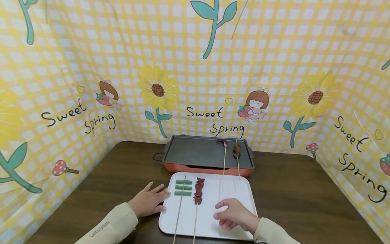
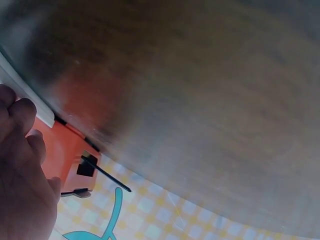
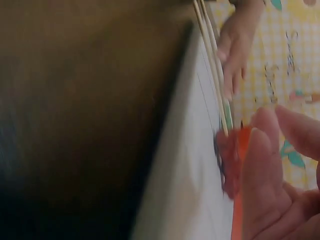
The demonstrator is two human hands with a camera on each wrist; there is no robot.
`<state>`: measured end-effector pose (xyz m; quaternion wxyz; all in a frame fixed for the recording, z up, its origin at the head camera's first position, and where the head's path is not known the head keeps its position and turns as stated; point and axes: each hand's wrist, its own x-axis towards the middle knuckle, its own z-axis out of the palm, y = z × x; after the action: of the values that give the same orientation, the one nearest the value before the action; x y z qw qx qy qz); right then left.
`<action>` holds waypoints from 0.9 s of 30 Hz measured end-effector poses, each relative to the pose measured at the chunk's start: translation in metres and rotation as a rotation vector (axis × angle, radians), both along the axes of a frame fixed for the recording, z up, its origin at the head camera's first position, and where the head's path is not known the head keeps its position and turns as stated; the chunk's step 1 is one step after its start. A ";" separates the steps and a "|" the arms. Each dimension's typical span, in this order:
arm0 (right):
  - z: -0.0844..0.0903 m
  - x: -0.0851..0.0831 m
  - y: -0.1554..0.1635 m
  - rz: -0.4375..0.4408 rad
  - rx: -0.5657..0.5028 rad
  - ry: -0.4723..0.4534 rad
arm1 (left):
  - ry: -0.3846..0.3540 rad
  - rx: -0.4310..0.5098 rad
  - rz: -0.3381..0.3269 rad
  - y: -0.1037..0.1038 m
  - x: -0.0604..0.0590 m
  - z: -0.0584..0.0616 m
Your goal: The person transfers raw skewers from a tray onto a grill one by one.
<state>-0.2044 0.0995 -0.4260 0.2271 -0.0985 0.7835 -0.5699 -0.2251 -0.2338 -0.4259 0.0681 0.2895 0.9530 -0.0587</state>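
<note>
My left hand point(image 1: 148, 201) rests with spread fingers at the left edge of a white tray point(image 1: 210, 222). Near its fingertips lies a skewer with several short green vegetable pieces point(image 1: 183, 187). Beside that is a skewer of dark red meat-like pieces point(image 1: 198, 191), its stick pointing toward me. Over the tray's right part hovers my right hand point(image 1: 234, 214), fingers loosely bent, nothing in its grasp. A skewer with a curved dark red piece point(image 1: 222, 141) and one with brown chunks point(image 1: 236, 150) lie on the griddle, their sticks reaching out over the tray.
Behind the tray stands an orange electric griddle point(image 1: 195, 152) with a dark flat plate and a wire handle point(image 1: 157, 157) at its left. Everything is on a brown wooden table point(image 1: 292, 196). A yellow checked cloth point(image 1: 195, 78) hangs around the back and sides.
</note>
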 end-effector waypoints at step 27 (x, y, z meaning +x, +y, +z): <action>-0.020 0.025 -0.066 0.207 0.094 0.106 | -0.013 0.016 0.016 0.003 0.002 0.002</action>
<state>-0.1798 0.0335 -0.4456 0.2472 -0.1982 0.8059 -0.5002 -0.2228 -0.2304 -0.4239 0.0725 0.2830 0.9551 -0.0485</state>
